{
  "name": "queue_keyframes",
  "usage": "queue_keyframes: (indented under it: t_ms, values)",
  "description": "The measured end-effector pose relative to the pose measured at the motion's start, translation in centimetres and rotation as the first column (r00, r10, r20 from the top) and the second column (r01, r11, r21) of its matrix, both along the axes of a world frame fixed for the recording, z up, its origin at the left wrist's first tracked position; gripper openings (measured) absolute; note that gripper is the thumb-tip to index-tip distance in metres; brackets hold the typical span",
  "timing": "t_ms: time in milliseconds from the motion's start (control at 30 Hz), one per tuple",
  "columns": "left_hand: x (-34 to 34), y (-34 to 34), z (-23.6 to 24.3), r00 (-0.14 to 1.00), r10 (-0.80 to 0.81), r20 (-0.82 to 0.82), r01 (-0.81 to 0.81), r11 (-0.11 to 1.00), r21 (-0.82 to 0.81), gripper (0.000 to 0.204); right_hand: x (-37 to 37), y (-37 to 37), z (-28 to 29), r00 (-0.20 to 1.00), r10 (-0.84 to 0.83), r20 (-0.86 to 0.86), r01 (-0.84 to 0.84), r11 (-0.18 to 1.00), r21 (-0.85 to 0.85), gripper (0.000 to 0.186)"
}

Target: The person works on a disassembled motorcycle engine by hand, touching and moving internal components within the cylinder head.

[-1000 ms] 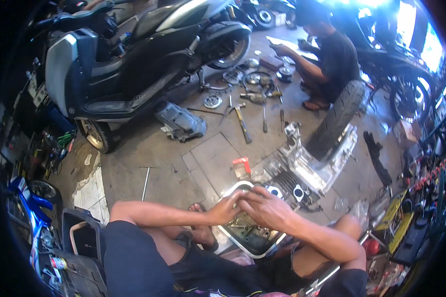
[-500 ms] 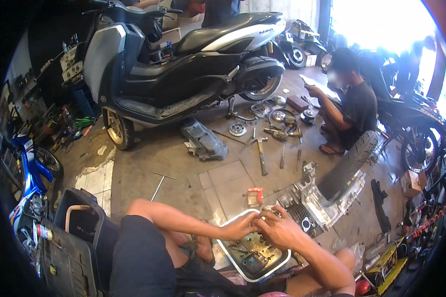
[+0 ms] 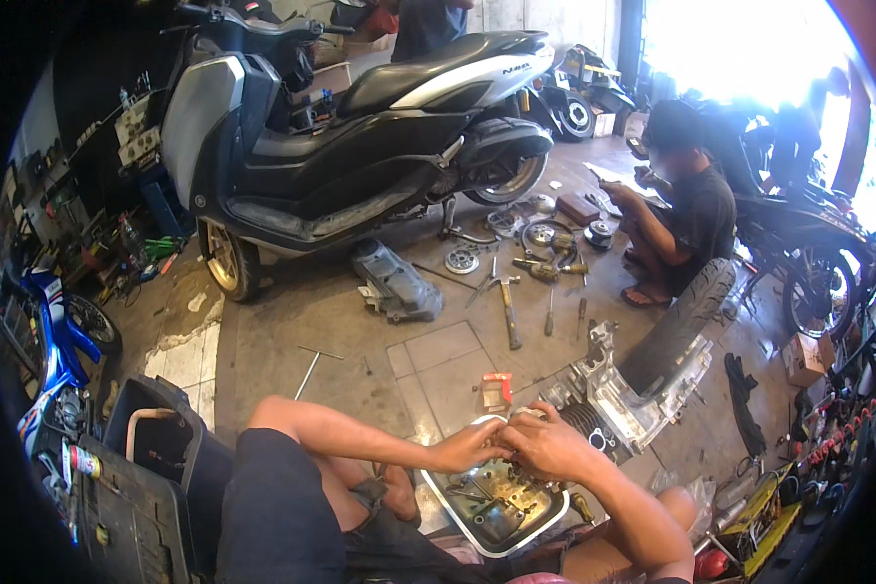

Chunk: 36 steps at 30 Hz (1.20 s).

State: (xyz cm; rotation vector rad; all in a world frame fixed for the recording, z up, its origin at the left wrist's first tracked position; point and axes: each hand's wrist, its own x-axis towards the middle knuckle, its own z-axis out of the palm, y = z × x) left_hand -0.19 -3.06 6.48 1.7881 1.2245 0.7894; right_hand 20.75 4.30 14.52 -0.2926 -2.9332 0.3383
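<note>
My left hand [image 3: 467, 450] and my right hand [image 3: 543, 450] meet above a white-rimmed tray [image 3: 438, 501], fingers curled together round something I cannot make out. Oily metal parts [image 3: 496, 514] lie in the tray under them. Just beyond my hands stands a small red box [image 3: 496, 387]. To the right, a silver engine unit [image 3: 642, 409] with a finned cylinder and a black tyre [image 3: 686, 326] lies on the floor, close to my right hand.
A scooter [image 3: 331, 165] stands ahead, with a hammer [image 3: 509, 311], screwdrivers and several parts [image 3: 462, 261] beside it. A person [image 3: 691, 204] squats at the right. A dark bin [image 3: 151, 438] and blue motorbike [image 3: 49, 360] are at the left, a cluttered rack [image 3: 827, 438] at the right.
Since a second ago the view has tilted up, showing more of the scooter and doorway. My hands stay together over the tray, with slight finger movement.
</note>
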Motion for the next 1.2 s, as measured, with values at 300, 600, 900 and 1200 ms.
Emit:
queue_keyframes:
  t_ms: [300, 600, 900, 1200]
  values:
    - [0.6, -0.8, 0.0, 0.995, 0.092, 0.045, -0.092, 0.996, -0.008, 0.048, 0.5, 0.2, -0.4, 0.998, 0.062, 0.025, -0.064, 0.994, 0.091, 0.048]
    - [0.6, -0.8, 0.0, 0.989, 0.088, 0.121, -0.08, 0.994, -0.074, 0.044, 0.2, 0.7, -0.1, 0.998, 0.061, -0.017, -0.061, 0.998, -0.011, 0.05]
    - [0.6, -0.5, 0.0, 0.98, 0.055, 0.19, -0.036, 0.994, -0.098, 0.038, 0.2, 0.7, 0.2, 0.999, 0.04, -0.016, -0.041, 0.994, -0.099, 0.051]
    - [0.3, -0.3, -0.6, 0.995, 0.066, 0.077, -0.064, 0.997, -0.036, 0.044, 0.0, 0.3, 0.6, 0.998, 0.055, -0.022, -0.056, 0.998, -0.005, 0.05]
